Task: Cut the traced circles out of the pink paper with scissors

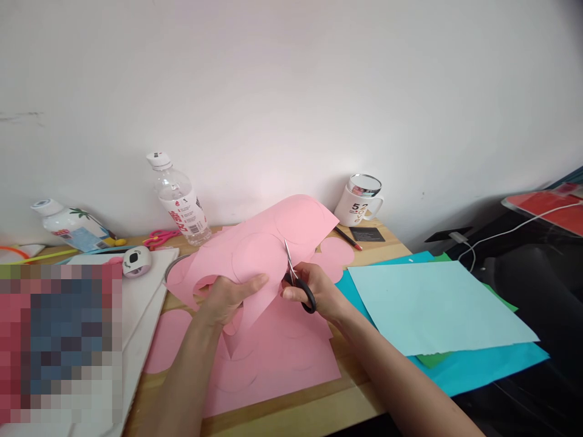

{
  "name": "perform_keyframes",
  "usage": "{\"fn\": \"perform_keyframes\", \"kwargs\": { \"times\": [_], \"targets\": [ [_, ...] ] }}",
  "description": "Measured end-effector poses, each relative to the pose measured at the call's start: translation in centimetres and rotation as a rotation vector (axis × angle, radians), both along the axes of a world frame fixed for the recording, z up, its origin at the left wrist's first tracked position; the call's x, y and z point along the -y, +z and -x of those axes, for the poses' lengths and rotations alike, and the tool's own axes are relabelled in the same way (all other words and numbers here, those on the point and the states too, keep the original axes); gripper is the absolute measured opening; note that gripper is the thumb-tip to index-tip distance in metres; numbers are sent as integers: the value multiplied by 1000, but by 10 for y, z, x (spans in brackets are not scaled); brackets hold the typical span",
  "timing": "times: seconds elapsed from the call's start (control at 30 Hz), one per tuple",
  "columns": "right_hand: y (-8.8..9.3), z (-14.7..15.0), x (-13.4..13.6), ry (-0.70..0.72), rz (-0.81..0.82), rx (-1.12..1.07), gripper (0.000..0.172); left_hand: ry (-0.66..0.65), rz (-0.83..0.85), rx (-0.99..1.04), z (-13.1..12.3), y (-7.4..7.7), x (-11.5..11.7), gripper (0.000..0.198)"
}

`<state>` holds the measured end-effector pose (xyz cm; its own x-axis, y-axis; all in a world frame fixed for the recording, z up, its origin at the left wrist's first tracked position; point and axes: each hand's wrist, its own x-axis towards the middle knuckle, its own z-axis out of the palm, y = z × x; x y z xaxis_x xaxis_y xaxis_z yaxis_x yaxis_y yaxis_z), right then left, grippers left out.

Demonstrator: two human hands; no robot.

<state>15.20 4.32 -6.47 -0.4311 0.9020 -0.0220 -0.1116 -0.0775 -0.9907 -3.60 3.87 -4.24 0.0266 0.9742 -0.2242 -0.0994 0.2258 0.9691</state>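
Observation:
My left hand (237,294) grips a raised sheet of pink paper (257,258), thumb on top and the other fingers hidden beneath. Circles are drawn on this sheet, and a round hole shows near its left side. In my right hand (314,285) is a pair of black-handled scissors (292,270), its blades at the sheet's right edge beside a drawn circle. Under the raised paper lie more pink sheets (291,358) with faint curved lines. A cut pink circle (168,340) rests at the left, and other rounded pink pieces (336,254) lie at the right.
A clear bottle (184,209) and a white mug (357,203) stand by the wall. A pencil (348,238), pink scissors (160,238) and a white bottle (75,226) are nearby. Light blue paper (441,306) overhangs the table's right edge. White boards (141,315) lie left.

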Motion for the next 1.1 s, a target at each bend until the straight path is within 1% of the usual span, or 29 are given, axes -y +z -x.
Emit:
{"fn": "perform_keyframes", "kwargs": {
  "times": [0.03,0.1,0.27,0.33,0.57,0.8,0.93,1.0,1.07,1.1],
  "targets": [
    [0,0,0,-3,-1,2,43,-54,36,15,1,0,-1,26],
    [1,0,0,-8,0,7,43,-107,65,32,3,1,-1,27],
    [1,1,0,-18,28,23,41,-117,44,68,5,5,0,34],
    [1,1,0,-15,42,21,40,-117,50,59,5,6,1,34],
    [0,2,1,-20,55,25,38,-134,7,108,5,5,0,38],
    [-1,0,1,-3,66,52,34,-131,37,113,8,8,2,35],
    [1,2,2,-25,63,61,35,-134,33,240,7,9,2,36],
    [2,4,2,-91,25,55,33,-181,-14,348,6,7,-1,45],
    [2,6,1,-198,-29,38,33,-306,-44,461,6,2,-4,55],
    [2,6,1,-260,-51,26,32,-381,-37,507,6,-1,-5,56]
  ]
}}
